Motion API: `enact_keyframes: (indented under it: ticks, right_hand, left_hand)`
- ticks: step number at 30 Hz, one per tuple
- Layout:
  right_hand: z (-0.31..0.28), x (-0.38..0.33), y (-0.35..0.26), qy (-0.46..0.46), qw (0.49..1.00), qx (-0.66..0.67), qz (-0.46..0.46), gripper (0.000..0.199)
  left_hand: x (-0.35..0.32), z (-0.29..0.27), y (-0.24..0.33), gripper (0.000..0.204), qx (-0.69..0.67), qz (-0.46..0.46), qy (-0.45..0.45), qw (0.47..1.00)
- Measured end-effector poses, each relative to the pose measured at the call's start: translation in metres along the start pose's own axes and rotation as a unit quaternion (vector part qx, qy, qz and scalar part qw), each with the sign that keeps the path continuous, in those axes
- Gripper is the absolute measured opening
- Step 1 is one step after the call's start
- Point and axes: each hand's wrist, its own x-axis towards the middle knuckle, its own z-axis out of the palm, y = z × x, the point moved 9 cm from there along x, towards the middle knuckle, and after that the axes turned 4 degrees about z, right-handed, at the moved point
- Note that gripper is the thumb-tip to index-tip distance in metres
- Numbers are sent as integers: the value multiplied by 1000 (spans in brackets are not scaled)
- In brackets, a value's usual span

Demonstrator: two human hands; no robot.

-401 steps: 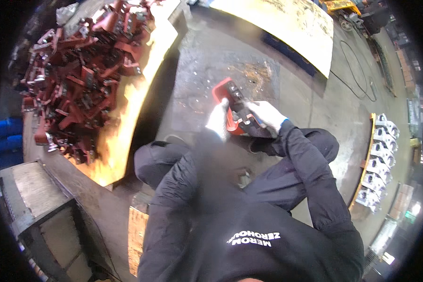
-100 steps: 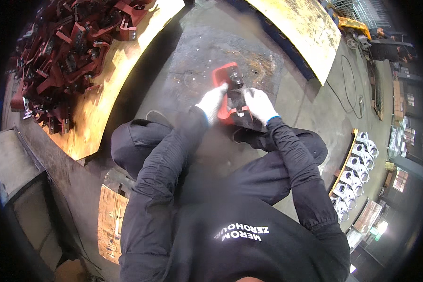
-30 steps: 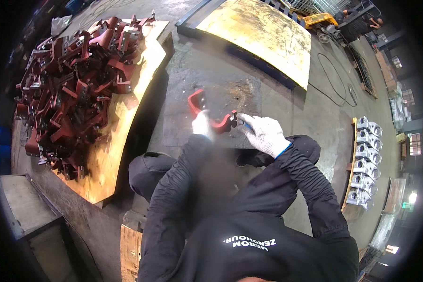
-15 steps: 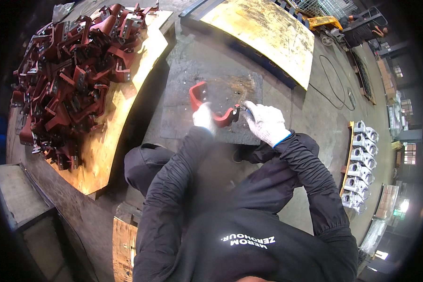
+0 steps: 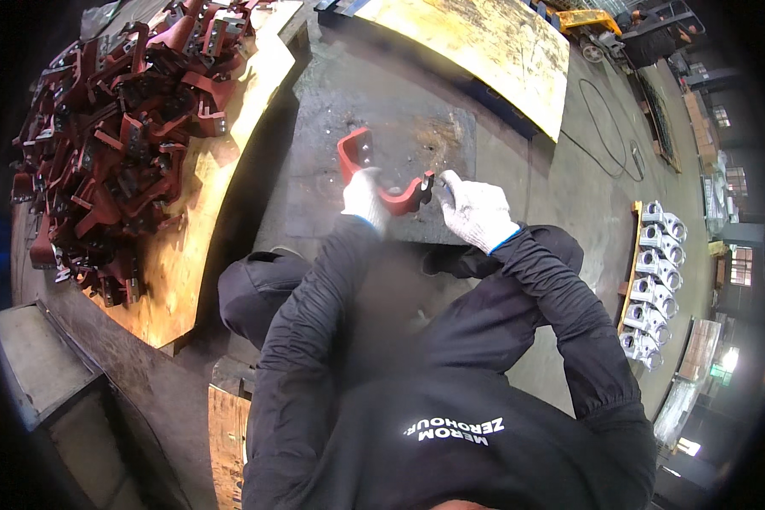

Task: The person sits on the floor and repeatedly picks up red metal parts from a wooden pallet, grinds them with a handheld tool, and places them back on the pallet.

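Observation:
In my gloved left hand [image 5: 362, 197] is a curved red metal bracket [image 5: 403, 202], gripped near its middle over a dark work surface. Small holes show in the bracket's raised left end. Just beside its dark-edged right end is my gloved right hand [image 5: 478, 212], thumb and forefinger pinched together. Whatever those fingertips hold, if anything, is too small to make out. The dark, worn plate [image 5: 314, 212] under the bracket lies on the floor in front of my knees.
A big heap of similar red brackets [image 5: 127, 153] covers a wooden board [image 5: 200, 246] on the left. Beyond the plate stands a wood-topped platform [image 5: 484, 51]. Several silver castings [image 5: 650, 280] line a pallet at right. Near a yellow pallet jack [image 5: 588, 20] is another person [image 5: 650, 38].
My right hand has drawn slightly away from the bracket's right end. The left hand still holds the bracket, which has shifted a little.

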Motion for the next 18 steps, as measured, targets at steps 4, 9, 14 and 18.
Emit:
enact_keyframes:
  ticks: [4,9,14,18]
  right_hand:
    - [11,-8,3,-23,1000,0,15,23]
    - [30,-24,2,-43,995,44,72,27]
    - [55,-53,-16,-164,951,192,179,44]
    - [63,-59,-18,-134,931,266,213,47]
  left_hand:
    - [-5,5,-4,29,-9,-26,13,1000]
    - [-11,2,-1,26,21,9,41,999]
    - [-5,-14,-7,19,67,37,47,996]
    - [-24,-3,5,12,77,88,57,991]
